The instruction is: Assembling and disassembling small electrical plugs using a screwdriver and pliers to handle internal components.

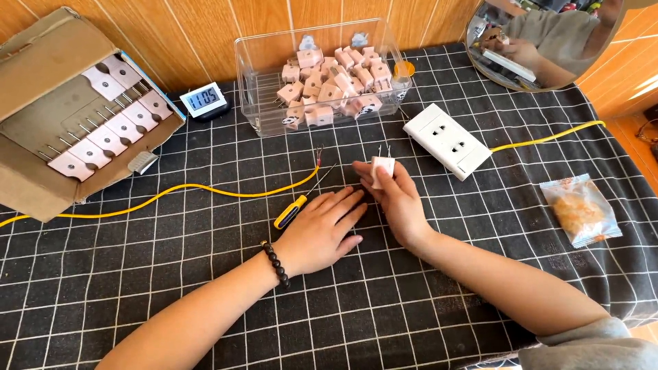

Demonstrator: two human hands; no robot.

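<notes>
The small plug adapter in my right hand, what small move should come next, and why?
Probably carry the plug adapter toward the white outlet strip. The right hand holds it prongs-up, the strip lies just beyond it with free sockets, and the left hand rests flat beside the screwdriver without gripping it.

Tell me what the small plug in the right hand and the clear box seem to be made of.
Plug: probably matte pale pink plastic, with two shiny prongs, likely metal. Clear box: see-through glossy plastic, it seems; the plugs inside show through its walls.
</notes>
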